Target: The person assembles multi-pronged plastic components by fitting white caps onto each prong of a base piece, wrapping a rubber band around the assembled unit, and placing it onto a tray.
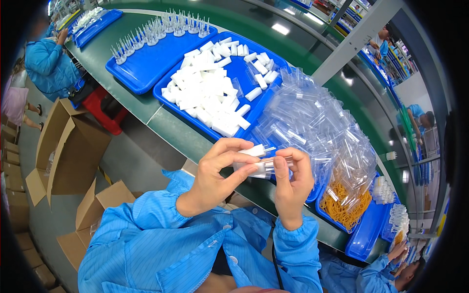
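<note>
The left hand (pixel 212 168) grips what look like two white blocks (pixel 256 151) between its fingers, while the right hand (pixel 294 188) pinches clear tubes (pixel 270 165) just to the right of them. The tubes meet the blocks, so this set seems partly joined; whether the ends are fully seated cannot be told, as the fingers cover them. Much appears left to do: a heap of loose pieces (pixel 205 88) fills much of a blue tray (pixel 246 73) beyond the left fingers, and a big mound of clear plastic (pixel 312 117) lies just beyond the right fingers, crowding that tray's edge. Farther off to the left, spiked white parts (pixel 161 31) stand upright in rows. Rubber bands (pixel 344 206) lie right of the fingers, partly under the mound, which could hinder picking them out. Cardboard boxes (pixel 80 151) stand left of the hands, beside the bench (pixel 166 128).
</note>
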The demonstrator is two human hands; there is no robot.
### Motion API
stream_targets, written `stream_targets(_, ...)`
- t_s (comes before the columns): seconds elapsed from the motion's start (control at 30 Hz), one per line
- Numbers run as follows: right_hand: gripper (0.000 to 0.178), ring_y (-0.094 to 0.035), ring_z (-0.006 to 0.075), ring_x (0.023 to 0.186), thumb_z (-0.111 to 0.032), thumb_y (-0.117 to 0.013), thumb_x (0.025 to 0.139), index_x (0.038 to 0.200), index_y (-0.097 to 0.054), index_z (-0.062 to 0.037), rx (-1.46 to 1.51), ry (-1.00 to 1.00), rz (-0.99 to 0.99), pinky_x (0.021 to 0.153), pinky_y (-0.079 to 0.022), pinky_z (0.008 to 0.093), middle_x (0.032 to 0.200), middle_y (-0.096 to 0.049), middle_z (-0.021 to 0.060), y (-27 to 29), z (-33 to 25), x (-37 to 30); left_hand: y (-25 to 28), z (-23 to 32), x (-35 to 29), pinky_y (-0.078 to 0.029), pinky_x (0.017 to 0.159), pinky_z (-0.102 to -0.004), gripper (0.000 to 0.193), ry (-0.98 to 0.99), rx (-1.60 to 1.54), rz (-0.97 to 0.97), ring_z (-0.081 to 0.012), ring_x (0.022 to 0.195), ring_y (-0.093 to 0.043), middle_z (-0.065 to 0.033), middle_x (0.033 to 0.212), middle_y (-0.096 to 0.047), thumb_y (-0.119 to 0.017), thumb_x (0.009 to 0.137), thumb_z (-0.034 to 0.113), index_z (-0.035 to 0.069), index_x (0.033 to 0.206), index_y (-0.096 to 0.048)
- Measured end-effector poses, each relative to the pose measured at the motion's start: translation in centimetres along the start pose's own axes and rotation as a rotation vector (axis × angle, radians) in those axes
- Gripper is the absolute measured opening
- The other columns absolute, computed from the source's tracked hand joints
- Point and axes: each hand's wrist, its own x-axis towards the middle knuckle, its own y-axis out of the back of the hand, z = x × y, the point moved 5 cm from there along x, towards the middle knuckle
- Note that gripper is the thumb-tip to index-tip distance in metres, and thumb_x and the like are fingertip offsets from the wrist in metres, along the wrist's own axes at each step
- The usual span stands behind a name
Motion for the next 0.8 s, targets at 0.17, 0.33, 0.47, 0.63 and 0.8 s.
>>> stream_targets(0.17, 0.013, -0.056, 0.0204, 0.084, -0.014, -0.072, 0.089, 0.098, -0.066, -0.0056, -0.117, 0.062, 0.003, 0.083, -0.041, 0.0339, 0.086, -0.065, 0.0051, 0.1, -0.3, 0.0, -0.3, 0.8, 0.2, -0.053, 0.088, -0.0309, 0.023, -0.045, 0.083, 0.006, -0.0218, 0.107, -0.063, -0.0129, 0.118, -0.063, -0.075, 0.085, 0.002, 0.003, 0.107, -0.076)
stream_targets(0.33, 0.012, -0.056, 0.0235, 0.083, -0.011, -0.071, 0.089, 0.098, -0.064, -0.0054, -0.212, 0.112, -0.002, 0.08, -0.039, 0.0366, 0.087, -0.063, 0.0069, -0.8, -0.1, 0.1, -0.4, -0.1, 0.2, -0.053, 0.09, -0.0305, 0.022, -0.02, 0.064, 0.005, -0.0201, 0.108, -0.063, -0.0134, 0.124, -0.06, -0.071, 0.089, 0.003, 0.003, 0.111, -0.075)
stream_targets(0.47, 0.014, -0.058, 0.0242, 0.09, -0.008, -0.066, 0.091, 0.105, -0.065, -0.0031, -0.213, 0.137, -0.126, 0.09, -0.041, 0.0365, 0.093, -0.064, 0.0094, -0.6, -1.7, 1.2, 0.2, -0.2, 0.3, -0.051, 0.093, -0.0324, 0.023, 0.014, -0.034, 0.015, -0.022, 0.111, -0.061, -0.0136, 0.123, -0.06, -0.068, 0.092, 0.006, 0.004, 0.114, -0.074)
stream_targets(0.63, 0.019, -0.059, 0.0176, 0.094, -0.007, -0.061, 0.095, 0.112, -0.062, 0.0008, -0.104, -0.026, -0.089, 0.085, -0.047, 0.0312, 0.101, -0.063, 0.0094, 1.4, 0.0, 0.9, -0.6, 0.1, 0.1, -0.043, 0.102, -0.0337, 0.029, -0.035, -0.081, -0.137, -0.0247, 0.122, -0.053, -0.0144, 0.13, -0.055, -0.06, 0.099, 0.01, 0.001, 0.126, -0.065)
stream_targets(0.8, 0.028, -0.059, 0.0182, 0.094, -0.015, -0.055, 0.102, 0.125, -0.058, 0.0008, -0.028, -0.175, -0.069, 0.085, -0.05, 0.031, 0.105, -0.062, 0.0113, 2.6, -0.7, 1.0, -0.1, 0.8, 0.1, -0.044, 0.102, -0.0338, 0.029, -0.071, -0.294, -0.227, -0.0244, 0.126, -0.05, -0.0119, 0.133, -0.053, -0.056, 0.1, 0.01, 0.002, 0.127, -0.064)
